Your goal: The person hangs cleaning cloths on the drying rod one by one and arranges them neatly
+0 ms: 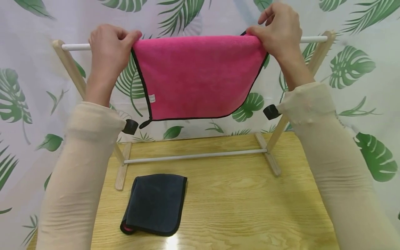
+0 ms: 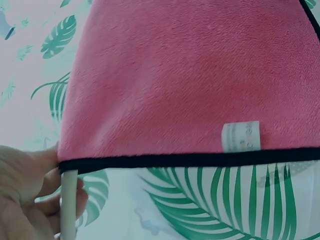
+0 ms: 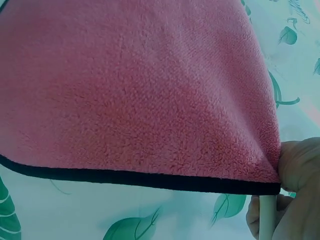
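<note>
A pink towel (image 1: pixel 200 76) with black edging hangs draped over the white top bar (image 1: pixel 314 39) of a wooden rack. My left hand (image 1: pixel 109 48) pinches its upper left edge at the bar; in the left wrist view the left fingers (image 2: pixel 37 185) sit around the bar beside the towel's black border. At the upper right edge my right hand (image 1: pixel 278 31) pinches the cloth between thumb and fingers. A small white label (image 2: pixel 241 136) shows near the left border. What hangs behind the bar is mostly hidden.
A folded dark grey towel (image 1: pixel 156 205) with black edging lies on the wooden table (image 1: pixel 237 201), front left. The rack's wooden feet (image 1: pixel 268 156) stand on the table, joined by a lower white bar (image 1: pixel 193 156). Behind hangs a leaf-patterned curtain (image 1: pixel 353 104).
</note>
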`<move>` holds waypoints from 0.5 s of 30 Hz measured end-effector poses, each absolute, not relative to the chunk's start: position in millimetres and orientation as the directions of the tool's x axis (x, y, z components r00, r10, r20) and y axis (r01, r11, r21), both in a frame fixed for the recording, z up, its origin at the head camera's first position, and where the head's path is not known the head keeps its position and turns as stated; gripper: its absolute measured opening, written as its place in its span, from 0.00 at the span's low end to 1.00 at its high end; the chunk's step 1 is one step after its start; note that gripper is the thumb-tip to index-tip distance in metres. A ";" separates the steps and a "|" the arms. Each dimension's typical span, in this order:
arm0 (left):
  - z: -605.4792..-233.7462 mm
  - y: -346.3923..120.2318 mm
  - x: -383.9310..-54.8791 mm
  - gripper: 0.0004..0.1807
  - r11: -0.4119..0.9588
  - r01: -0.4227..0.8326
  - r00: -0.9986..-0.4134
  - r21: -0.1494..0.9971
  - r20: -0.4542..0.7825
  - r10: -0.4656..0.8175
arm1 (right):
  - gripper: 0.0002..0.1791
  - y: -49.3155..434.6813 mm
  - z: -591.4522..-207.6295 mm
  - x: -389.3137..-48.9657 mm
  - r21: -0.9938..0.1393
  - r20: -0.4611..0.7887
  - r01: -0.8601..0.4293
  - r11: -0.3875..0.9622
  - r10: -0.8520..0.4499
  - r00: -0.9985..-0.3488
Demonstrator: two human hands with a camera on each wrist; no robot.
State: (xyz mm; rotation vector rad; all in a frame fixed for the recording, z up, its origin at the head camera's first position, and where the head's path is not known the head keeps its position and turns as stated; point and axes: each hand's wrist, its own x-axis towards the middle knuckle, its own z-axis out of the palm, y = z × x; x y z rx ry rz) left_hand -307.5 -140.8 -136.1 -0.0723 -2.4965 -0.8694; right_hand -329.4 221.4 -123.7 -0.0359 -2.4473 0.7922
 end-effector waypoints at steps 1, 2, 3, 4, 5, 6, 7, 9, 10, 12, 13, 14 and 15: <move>-135.5 -143.1 -306.8 0.29 0.798 0.210 -0.888 0.565 0.452 -0.087 | 0.18 222.5 -124.5 -329.2 -0.550 0.509 -0.153 0.821 0.184 -0.841; -134.7 -145.6 -305.9 0.30 0.799 0.212 -0.898 0.562 0.434 -0.067 | 0.18 223.5 -125.5 -329.2 -0.549 0.515 -0.167 0.819 0.174 -0.839; -133.7 -148.4 -304.6 0.30 0.800 0.212 -0.910 0.561 0.411 -0.047 | 0.20 224.6 -126.7 -329.6 -0.540 0.530 -0.186 0.821 0.160 -0.833; -133.0 -150.8 -303.2 0.30 0.804 0.212 -0.921 0.555 0.388 -0.025 | 0.22 225.9 -128.3 -330.2 -0.530 0.543 -0.205 0.823 0.144 -0.827; -132.6 -153.4 -302.0 0.30 0.807 0.219 -0.928 0.548 0.372 -0.001 | 0.25 227.4 -130.1 -330.6 -0.509 0.562 -0.223 0.831 0.125 -0.818; -131.9 -155.4 -301.2 0.30 0.807 0.225 -0.934 0.546 0.356 0.020 | 0.27 229.0 -132.2 -331.2 -0.484 0.585 -0.243 0.841 0.104 -0.805; -131.2 -156.8 -300.5 0.30 0.807 0.229 -0.938 0.544 0.344 0.034 | 0.29 230.6 -134.8 -331.9 -0.450 0.620 -0.274 0.850 0.077 -0.781; -130.8 -158.0 -300.0 0.29 0.805 0.237 -0.941 0.544 0.335 0.050 | 0.32 234.7 -140.8 -333.2 -0.366 0.701 -0.356 0.860 0.003 -0.713; -131.0 -157.6 -300.1 0.29 0.805 0.239 -0.940 0.543 0.338 0.051 | 0.32 237.0 -143.9 -333.3 -0.326 0.735 -0.401 0.856 -0.037 -0.677; -131.7 -156.6 -300.8 0.28 0.801 0.233 -0.938 0.552 0.346 0.034 | 0.30 242.4 -149.8 -333.7 -0.228 0.803 -0.499 0.836 -0.129 -0.582; -132.1 -156.0 -300.9 0.27 0.800 0.224 -0.937 0.557 0.349 0.019 | 0.27 245.1 -152.3 -333.7 -0.179 0.831 -0.547 0.818 -0.172 -0.529; -132.7 -155.5 -301.3 0.27 0.797 0.220 -0.935 0.563 0.355 0.007 | 0.24 247.9 -154.5 -333.5 -0.141 0.844 -0.581 0.802 -0.209 -0.493; -133.0 -154.9 -301.5 0.27 0.794 0.216 -0.932 0.568 0.362 -0.005 | 0.21 250.4 -155.6 -333.1 -0.124 0.852 -0.614 0.780 -0.234 -0.469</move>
